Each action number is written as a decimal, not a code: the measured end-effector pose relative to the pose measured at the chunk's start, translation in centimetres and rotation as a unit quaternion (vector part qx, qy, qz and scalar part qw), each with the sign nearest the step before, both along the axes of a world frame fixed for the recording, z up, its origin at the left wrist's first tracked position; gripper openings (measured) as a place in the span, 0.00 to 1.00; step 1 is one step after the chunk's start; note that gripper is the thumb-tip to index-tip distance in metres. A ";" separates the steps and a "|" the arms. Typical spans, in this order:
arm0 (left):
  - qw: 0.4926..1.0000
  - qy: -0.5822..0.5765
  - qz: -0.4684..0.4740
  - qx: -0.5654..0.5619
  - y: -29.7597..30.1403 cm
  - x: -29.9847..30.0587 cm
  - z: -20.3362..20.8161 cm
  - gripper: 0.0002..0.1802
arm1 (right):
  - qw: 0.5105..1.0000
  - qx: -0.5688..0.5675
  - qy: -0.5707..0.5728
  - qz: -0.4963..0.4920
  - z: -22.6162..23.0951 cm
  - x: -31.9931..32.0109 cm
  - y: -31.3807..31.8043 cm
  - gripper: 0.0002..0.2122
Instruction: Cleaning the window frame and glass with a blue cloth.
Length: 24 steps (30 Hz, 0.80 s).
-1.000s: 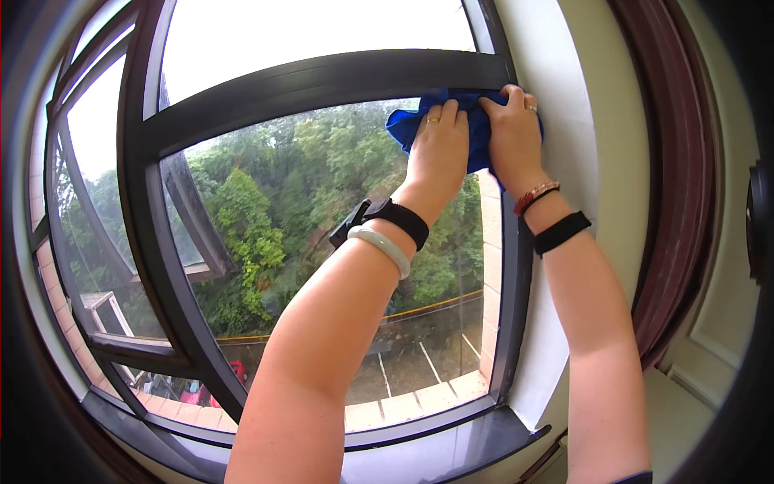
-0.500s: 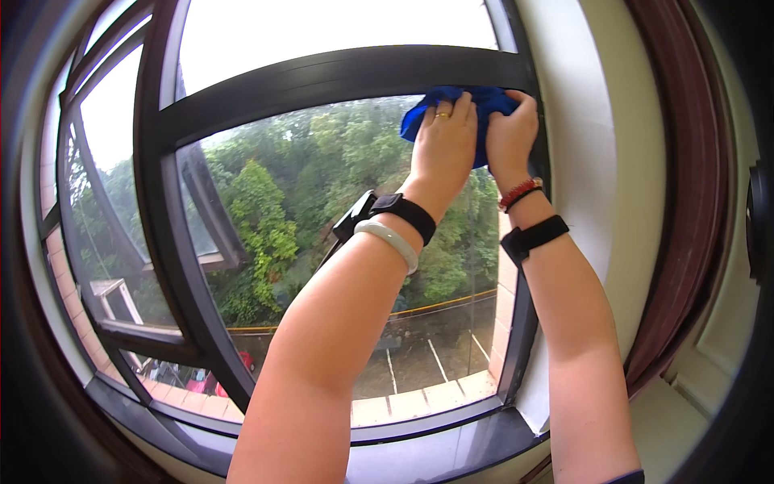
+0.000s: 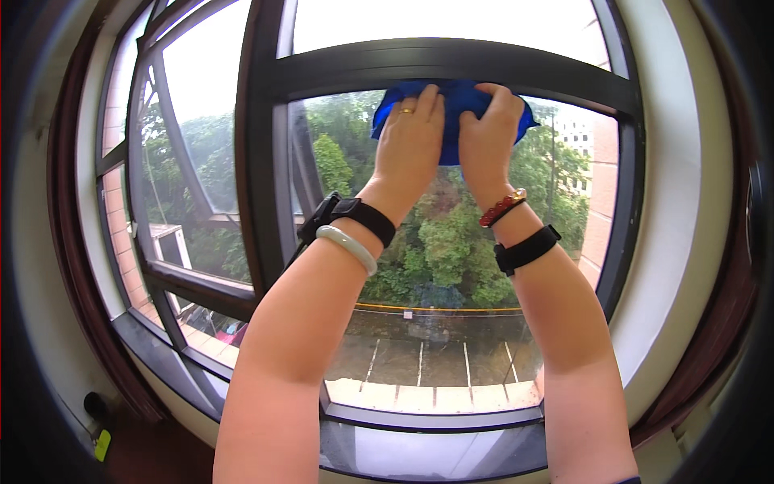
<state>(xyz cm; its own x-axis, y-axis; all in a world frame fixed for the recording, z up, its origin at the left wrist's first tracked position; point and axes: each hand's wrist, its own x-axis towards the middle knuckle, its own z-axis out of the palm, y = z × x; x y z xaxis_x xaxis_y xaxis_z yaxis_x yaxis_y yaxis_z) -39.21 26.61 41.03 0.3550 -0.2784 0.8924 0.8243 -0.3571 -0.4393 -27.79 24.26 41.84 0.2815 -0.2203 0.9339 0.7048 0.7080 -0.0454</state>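
A blue cloth (image 3: 453, 103) is pressed against the upper part of the window pane (image 3: 447, 242), just under the dark crossbar (image 3: 451, 58). My left hand (image 3: 411, 141) bears on the cloth's left part, fingers pointing up and holding it to the glass. Beside it, my right hand (image 3: 490, 141) grips the right part with bent fingers and thumb. The cloth's corners stick out past both hands, and some of it is hidden under them. A ring, a pale bangle (image 3: 347, 248) and a black strap are on the left arm; a red bead bracelet (image 3: 501, 208) and another strap are on the right.
To the left, a hinged window sash (image 3: 189, 161) stands tilted outward. A stone sill (image 3: 427, 448) runs below the pane. Dark red curtains (image 3: 701, 355) hang at the sides. Trees and a parking area with painted lines lie outside.
Both hands have slid the cloth leftward along the top of the pane, away from the right-hand frame post. The view has turned to the right, showing more of the pane's right side.
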 end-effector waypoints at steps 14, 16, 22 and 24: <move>0.975 -0.096 0.201 0.026 -2.2 -15.0 -0.8 0.24 | 0.985 -0.068 -0.081 0.138 0.4 -15.9 2.4 0.17; 0.976 -0.101 0.191 0.032 -2.8 -16.4 0.0 0.24 | 0.974 -0.092 -0.112 0.176 0.6 -16.7 2.5 0.18; 0.976 -0.178 -0.101 -0.068 -0.6 -18.2 1.3 0.30 | 0.903 -0.166 -0.181 0.353 0.1 -18.8 3.5 0.24; 0.970 -0.172 -0.137 -0.104 -0.4 -18.2 0.5 0.33 | 0.897 -0.160 -0.166 0.378 -0.5 -19.0 3.7 0.23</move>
<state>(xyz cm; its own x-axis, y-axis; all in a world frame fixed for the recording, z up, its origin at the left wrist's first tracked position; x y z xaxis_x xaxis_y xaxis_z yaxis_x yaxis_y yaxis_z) -57.42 26.23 41.55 -0.0345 -0.1218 0.9920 0.7714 -0.6343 -0.0511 -46.77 27.95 41.30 -0.0670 0.2106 0.9753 0.0407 0.9772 -0.2083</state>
